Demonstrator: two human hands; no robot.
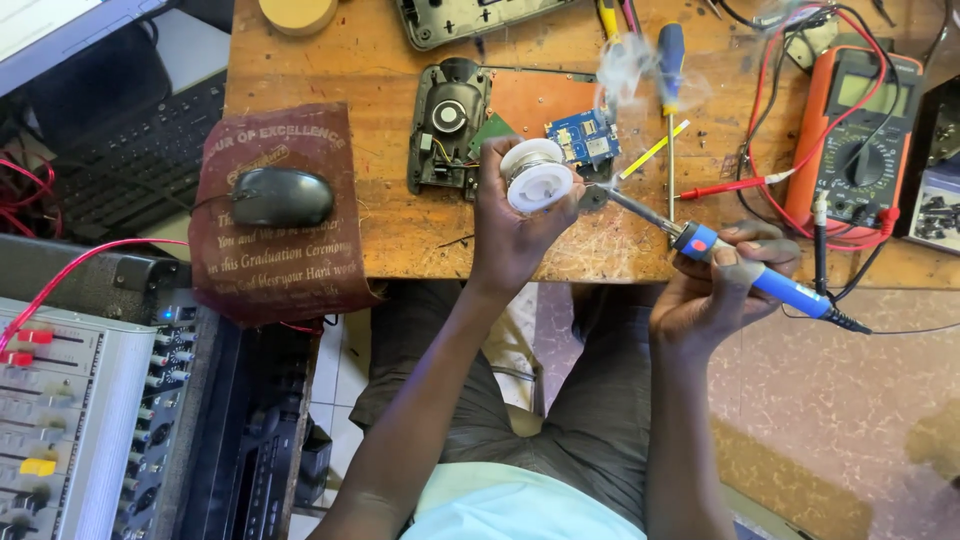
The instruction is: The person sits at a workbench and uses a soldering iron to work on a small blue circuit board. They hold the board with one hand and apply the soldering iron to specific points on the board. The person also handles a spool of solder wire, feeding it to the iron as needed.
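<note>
Right hand (720, 285), fingers clamped on the blue soldering iron (745, 268); left hand (510, 230) grips the solder spool (538, 175) just beside the blue circuit board (585, 138) — smoke rises. Risk: hot tip could likely slip onto fingertips — or onto the red probe lead (725, 187) right of the board.

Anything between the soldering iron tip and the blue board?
Nothing solid shows between them. The soldering iron in the right hand points its tip beside the solder spool held by the left hand, near the blue circuit board; only smoke rises there.
</note>
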